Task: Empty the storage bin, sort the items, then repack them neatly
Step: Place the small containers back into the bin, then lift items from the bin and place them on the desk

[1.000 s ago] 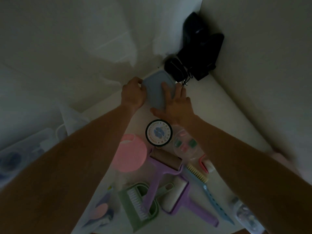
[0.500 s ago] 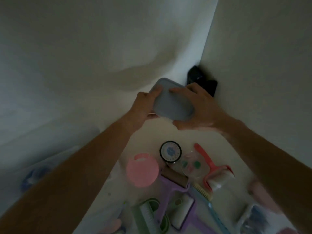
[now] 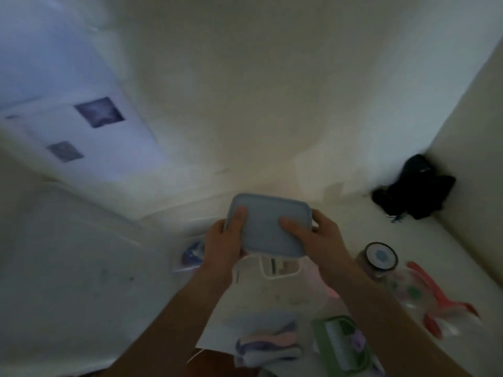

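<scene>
Both hands clamp a grey-blue lidded container (image 3: 268,225) in the air: the left hand (image 3: 224,246) grips its left end, the right hand (image 3: 317,238) its right end, thumbs on the lid. Just below stands a white bin (image 3: 272,289), towels (image 3: 268,342) at its near side. To the right lie a green brush set (image 3: 341,346), a dark-lidded jar (image 3: 379,258) and a red scoop (image 3: 435,300). Emptying seems mostly done; sorting and repacking look unfinished.
</scene>
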A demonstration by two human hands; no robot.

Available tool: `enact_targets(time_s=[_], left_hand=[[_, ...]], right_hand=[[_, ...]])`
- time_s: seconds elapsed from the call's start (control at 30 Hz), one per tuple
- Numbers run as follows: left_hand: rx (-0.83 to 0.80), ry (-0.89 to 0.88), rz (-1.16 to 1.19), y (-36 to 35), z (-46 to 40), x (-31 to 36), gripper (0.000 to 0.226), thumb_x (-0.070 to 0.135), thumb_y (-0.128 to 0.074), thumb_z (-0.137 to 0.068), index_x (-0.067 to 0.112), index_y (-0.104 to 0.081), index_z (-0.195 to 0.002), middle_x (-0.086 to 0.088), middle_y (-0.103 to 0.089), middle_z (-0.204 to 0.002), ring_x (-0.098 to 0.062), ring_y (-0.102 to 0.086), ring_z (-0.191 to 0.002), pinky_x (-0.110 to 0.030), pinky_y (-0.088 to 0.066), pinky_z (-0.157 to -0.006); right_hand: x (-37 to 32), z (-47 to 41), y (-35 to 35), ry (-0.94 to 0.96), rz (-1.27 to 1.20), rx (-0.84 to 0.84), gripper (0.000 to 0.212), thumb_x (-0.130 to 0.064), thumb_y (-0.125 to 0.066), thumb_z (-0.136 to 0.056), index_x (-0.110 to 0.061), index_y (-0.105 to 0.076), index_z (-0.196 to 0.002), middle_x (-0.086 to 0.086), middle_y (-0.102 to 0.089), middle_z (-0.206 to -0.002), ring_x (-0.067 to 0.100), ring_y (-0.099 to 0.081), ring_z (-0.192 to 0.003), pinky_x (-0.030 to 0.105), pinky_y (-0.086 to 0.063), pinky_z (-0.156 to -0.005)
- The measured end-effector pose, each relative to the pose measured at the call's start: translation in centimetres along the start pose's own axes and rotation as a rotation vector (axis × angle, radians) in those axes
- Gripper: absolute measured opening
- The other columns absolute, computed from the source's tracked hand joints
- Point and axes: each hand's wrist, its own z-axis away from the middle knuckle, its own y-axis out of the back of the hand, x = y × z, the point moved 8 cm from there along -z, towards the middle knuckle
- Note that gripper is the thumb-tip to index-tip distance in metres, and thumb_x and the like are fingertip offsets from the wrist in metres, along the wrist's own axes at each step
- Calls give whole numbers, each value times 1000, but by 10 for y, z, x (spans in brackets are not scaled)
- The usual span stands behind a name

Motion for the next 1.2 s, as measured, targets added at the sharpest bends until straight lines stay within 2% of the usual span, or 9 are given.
enact_targets(time_s=[0.2,0.3,0.43,0.57,0.83,0.9,1.0,1.13,1.2], left_hand=[[-18,183,99,71,-7,-41,38,38,-69,-88,12,-66,-116,-5,-72,-93,-15,-65,-69,-20,-49,-45],[-102,219,152,82,-14,-55,26,32,-69,-89,15,-69,-109,-3,-75,-87,-16,-68,-67,-27,-51,-53],[-232,261,309,66,-28,-71,20,34,-63,-92,19,-71,-102,-2,-76,-97,-19,-68,-90,-35,-53,-85],[-285,282,36,38,-35,-92,27,45,-60,-93,23,-65,-108,-4,-67,-110,-16,-60,-89,-30,-45,-78],[-483,161,-255,-14,-28,-104,29,24,-41,-106,22,-52,-132,4,-50,-127,-11,-45,-114,-29,-37,-101],[-525,144,-307,-22,-29,-106,37,25,-39,-106,16,-47,-141,2,-45,-140,-10,-42,-120,-31,-34,-107],[-543,156,-326,-27,-33,-110,44,32,-39,-106,21,-39,-149,2,-38,-152,-15,-40,-133,-36,-33,-111],[-498,140,-301,-30,-38,-102,35,28,-41,-106,25,-46,-140,5,-46,-135,-12,-45,-116,-30,-38,-97],[-457,63,-353,-31,-41,-94,36,23,-40,-106,19,-46,-141,6,-46,-133,-14,-46,-117,-33,-37,-102]], right_hand=[[82,23,-70,-197,-50,-13,42,-32,-85,-72,-16,-69,-107,9,-74,-101,27,-72,-90,48,-61,-73],[127,40,-87,-466,-205,-46,45,-25,-78,-80,-12,-63,-120,12,-70,-111,32,-68,-98,37,-59,-67],[125,31,-82,-470,-342,121,31,-10,-71,-84,-4,-60,-112,14,-65,-95,26,-63,-82,32,-57,-58],[136,16,-69,-544,-370,369,9,-5,-61,-91,-3,-53,-90,11,-42,-73,24,-45,-62,33,-47,-51],[183,-7,-48,-526,-144,369,34,-14,-55,-80,2,-58,-110,32,-53,-127,43,-56,-115,47,-48,-100],[178,-9,-46,-490,-113,406,36,-19,-58,-85,0,-60,-115,24,-62,-115,40,-60,-108,39,-51,-91],[157,2,-47,-450,-437,545,8,5,-49,-93,5,-57,-96,16,-55,-86,24,-52,-67,22,-45,-48],[144,-2,-34,-389,-108,419,34,-13,-50,-96,-1,-56,-128,17,-61,-123,28,-60,-104,23,-48,-83],[135,4,-31,-395,-239,441,33,-10,-48,-97,-2,-55,-128,17,-63,-106,16,-58,-79,18,-50,-67]])
